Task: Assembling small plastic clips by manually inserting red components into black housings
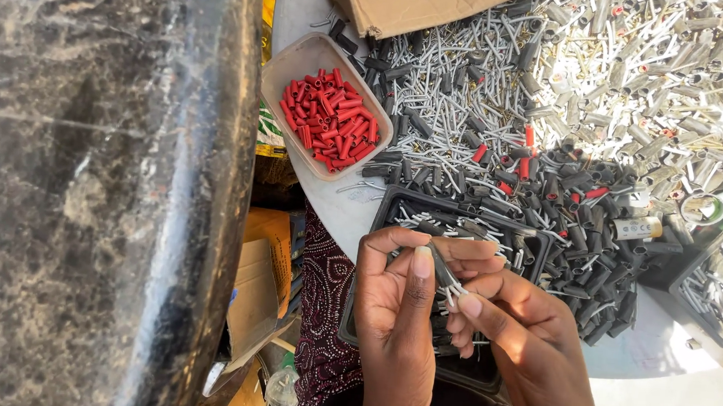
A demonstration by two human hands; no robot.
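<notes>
Here, the left hand (pixel 396 316) pinches a dark sleeve (pixel 440 266) between thumb and fingers, while the right hand (pixel 509 332) grips its pale wires (pixel 454 293). Both hover above a black tray (pixel 462 214) on the near counter (pixel 336 201), right of red sleeves (pixel 329 120).

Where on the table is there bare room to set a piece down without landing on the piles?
Free patches: the pale table between the tray of red sleeves and the black tray, and a strip at the near edge right of the right hand. Crowded: the black sleeve pile and silver tubes beyond.
</notes>
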